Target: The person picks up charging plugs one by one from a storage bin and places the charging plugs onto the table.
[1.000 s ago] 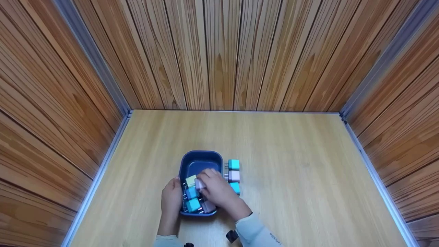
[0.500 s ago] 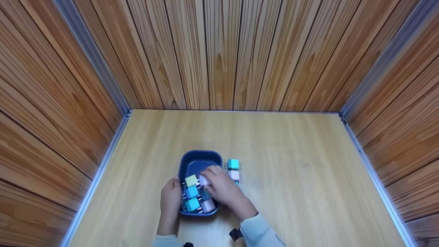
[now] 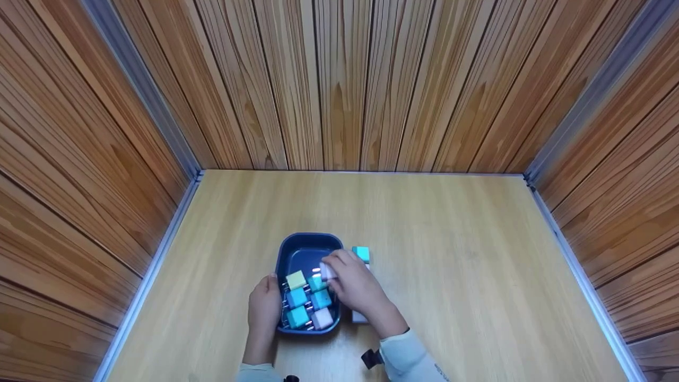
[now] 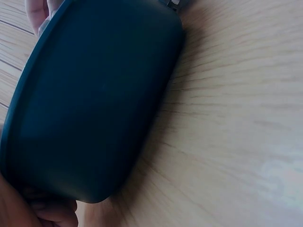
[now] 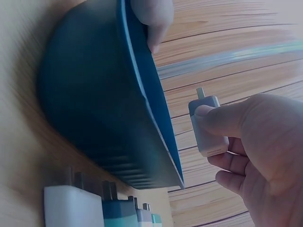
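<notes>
A dark blue plastic bin (image 3: 306, 259) holds two columns of charger plugs at its near end, yellow (image 3: 295, 279), teal (image 3: 298, 317), blue and pale lilac. My left hand (image 3: 265, 306) grips the bin's left side, its thumb over the rim (image 5: 150, 19). In the left wrist view the bin's outer wall (image 4: 94, 99) fills much of the picture. Over the bin's right side, my right hand (image 3: 359, 284) pinches a pale lilac charger plug (image 5: 208, 130) between thumb and fingers, prongs pointing away from the palm. The plug is apart from the bin wall in the right wrist view.
A row of charger plugs lies on the table right of the bin, among them a teal one (image 3: 361, 253) and a white one (image 5: 73, 205). My right hand and forearm partly cover this row. Wood-plank walls (image 3: 339, 85) enclose the table on three sides.
My right hand has moved right and slightly away from me with the lilac plug, uncovering teal and blue plugs in the bin's right column. My left hand and the bin have stayed in place.
</notes>
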### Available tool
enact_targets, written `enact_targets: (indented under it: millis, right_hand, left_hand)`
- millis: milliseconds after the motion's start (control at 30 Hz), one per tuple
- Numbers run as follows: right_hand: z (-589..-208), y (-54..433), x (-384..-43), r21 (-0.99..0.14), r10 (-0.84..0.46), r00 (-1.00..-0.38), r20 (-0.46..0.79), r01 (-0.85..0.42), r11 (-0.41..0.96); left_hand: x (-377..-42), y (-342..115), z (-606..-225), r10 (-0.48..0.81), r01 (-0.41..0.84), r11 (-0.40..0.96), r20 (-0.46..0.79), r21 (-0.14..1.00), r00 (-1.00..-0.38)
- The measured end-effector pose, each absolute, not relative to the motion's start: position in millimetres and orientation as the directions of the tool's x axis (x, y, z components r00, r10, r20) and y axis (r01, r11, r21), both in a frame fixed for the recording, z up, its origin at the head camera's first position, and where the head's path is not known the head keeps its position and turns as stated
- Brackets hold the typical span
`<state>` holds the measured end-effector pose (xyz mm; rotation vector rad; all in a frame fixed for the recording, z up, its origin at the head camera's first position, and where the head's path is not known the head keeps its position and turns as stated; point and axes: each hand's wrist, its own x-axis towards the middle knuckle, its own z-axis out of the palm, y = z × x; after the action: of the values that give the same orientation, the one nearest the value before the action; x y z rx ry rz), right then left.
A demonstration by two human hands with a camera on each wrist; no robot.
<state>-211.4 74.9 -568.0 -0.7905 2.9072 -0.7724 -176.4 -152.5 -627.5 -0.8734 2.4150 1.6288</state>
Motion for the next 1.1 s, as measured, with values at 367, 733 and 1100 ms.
enact_targets:
  millis: [367,733,1100]
  right_hand:
    - [-568,82,-216,-0.494,-0.415,-0.907,0.07,-0.393,0.776]
    - [-575,94,-221,-0.451,-0.374,-0.915,0.151,-0.4,0.798]
    - [-577,104,-228,-0.445,-0.313,-0.937,0.153,-0.348,0.825]
  left_hand:
    - [-175,-155,-625,-0.387,-0.521,0.241,-0.411,0.819,-0.825]
    - [-177,-152,-626,-0.384,-0.521,0.231,-0.415,0.822,-0.825]
    - [-179,-153,-628,-0.405,-0.534,0.24,-0.417,0.811,-0.814]
